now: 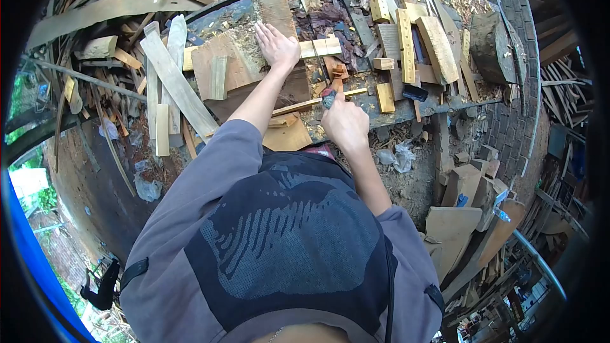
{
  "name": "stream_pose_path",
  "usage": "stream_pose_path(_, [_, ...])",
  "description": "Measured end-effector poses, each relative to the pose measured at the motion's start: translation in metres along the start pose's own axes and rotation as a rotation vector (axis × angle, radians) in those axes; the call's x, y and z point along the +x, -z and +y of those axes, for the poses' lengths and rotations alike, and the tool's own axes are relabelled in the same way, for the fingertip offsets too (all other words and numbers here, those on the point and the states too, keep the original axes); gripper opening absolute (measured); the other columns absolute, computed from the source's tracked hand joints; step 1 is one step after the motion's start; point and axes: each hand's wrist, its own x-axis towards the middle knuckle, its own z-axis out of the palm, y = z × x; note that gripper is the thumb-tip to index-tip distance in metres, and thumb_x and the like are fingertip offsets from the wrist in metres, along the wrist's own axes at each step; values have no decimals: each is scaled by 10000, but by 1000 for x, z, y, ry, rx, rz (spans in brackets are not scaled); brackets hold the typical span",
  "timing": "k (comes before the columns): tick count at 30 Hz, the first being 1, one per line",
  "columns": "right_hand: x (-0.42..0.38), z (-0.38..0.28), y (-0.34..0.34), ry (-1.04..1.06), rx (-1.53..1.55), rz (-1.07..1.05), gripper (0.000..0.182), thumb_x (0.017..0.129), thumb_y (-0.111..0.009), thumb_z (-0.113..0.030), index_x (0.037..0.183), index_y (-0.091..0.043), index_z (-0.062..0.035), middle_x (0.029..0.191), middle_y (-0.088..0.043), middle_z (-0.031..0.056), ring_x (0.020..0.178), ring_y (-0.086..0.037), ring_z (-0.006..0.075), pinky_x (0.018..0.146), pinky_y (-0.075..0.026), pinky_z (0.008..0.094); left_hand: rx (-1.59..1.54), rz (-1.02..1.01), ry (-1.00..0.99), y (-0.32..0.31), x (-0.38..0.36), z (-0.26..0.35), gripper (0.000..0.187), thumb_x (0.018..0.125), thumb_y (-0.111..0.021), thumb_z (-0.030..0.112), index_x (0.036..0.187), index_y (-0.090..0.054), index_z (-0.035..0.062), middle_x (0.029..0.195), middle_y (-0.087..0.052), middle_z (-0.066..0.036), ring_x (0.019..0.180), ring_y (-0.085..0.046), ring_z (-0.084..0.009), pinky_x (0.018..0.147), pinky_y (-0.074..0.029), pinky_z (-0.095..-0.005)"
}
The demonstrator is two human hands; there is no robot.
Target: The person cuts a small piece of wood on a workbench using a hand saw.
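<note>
On my head feed, the left hand (277, 47) lies open, palm down, on rough brown wood (274, 3) left of the worktable's (375, 113) middle, beside a smooth pale strip (325, 47). The right hand (346, 125), at the near edge, curls around a mottled grip (328, 98); an orange-brown shaped piece (337, 76) rises beyond its fingers. Toward the right end I see a holed yellow bar (406, 44), a thick pale beam (437, 49) and ragged dark bark (330, 20) at far middle.
</note>
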Motion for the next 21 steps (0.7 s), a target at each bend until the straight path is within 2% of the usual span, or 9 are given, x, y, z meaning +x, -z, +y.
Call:
stream_pose_path(7, [17, -6, 3, -33, -10, -107, 239, 839, -496, -155, 943, -572, 46, 812, -688, 240, 769, -704, 348, 695, -564, 411, 4, 7, -56, -1, 0, -4, 764, 792, -466, 271, 1414, -273, -128, 1526, -186, -288, 1454, -109, -362, 1194, -42, -420])
stream_pose_path(12, [100, -11, -13, -23, 38, -188, 302, 830, -501, -179, 988, -655, 28, 979, -694, 219, 930, -691, 321, 810, -545, 400, 44, -5, -90, 1, 1, 0, 744, 801, -444, 270, 1414, -285, -120, 1522, -216, -274, 1455, -127, -343, 1194, -42, -424])
stream_pose_path(15, [132, -16, -11, -41, 42, -318, 331, 832, -490, -176, 1032, -682, 5, 1058, -681, 214, 1002, -671, 319, 862, -528, 402, 65, -15, -63, 2, 0, -1, 740, 803, -439, 275, 1407, -294, -127, 1508, -258, -271, 1450, -154, -331, 1193, -47, -430])
stream_pose_path(18, [104, -15, -16, -96, 31, -192, 306, 847, -482, -193, 1011, -635, 16, 990, -692, 220, 944, -687, 329, 826, -540, 410, 63, -11, -26, 1, -1, 1, 733, 805, -439, 270, 1396, -301, -141, 1498, -278, -273, 1442, -180, -334, 1191, -56, -441])
stream_pose_path(19, [82, -13, -4, -25, 43, -194, 295, 850, -475, -181, 1016, -594, 33, 946, -693, 228, 901, -694, 340, 799, -546, 423, 65, -12, -10, 0, 2, 2, 732, 806, -438, 268, 1396, -300, -143, 1499, -277, -272, 1441, -183, -336, 1191, -59, -440])
stream_pose_path(21, [41, -16, 17, -59, 6, -250, 275, 845, -468, -149, 996, -565, 59, 919, -689, 247, 873, -695, 357, 761, -554, 436, 79, -32, 19, -1, -1, 0, 729, 807, -437, 262, 1396, -297, -145, 1501, -274, -271, 1439, -189, -339, 1191, -63, -438])
